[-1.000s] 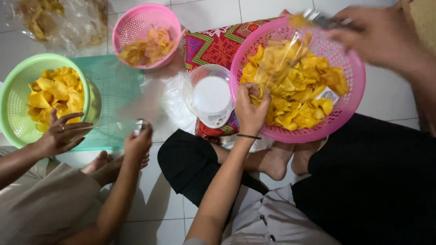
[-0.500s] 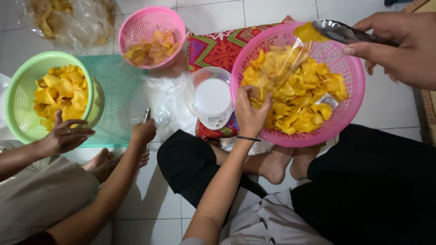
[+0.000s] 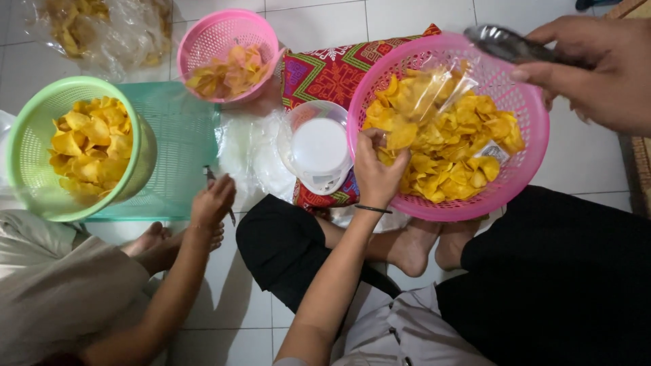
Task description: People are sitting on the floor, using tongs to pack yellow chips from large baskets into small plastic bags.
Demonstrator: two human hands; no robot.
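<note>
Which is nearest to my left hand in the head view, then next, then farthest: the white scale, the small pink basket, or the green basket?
From the left hand:
1. White scale, just beside it on the left.
2. Small pink basket, up and left.
3. Green basket, far left.

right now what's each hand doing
left hand: closed on a clear bag over the pink basket
right hand: closed on metal tongs
</note>
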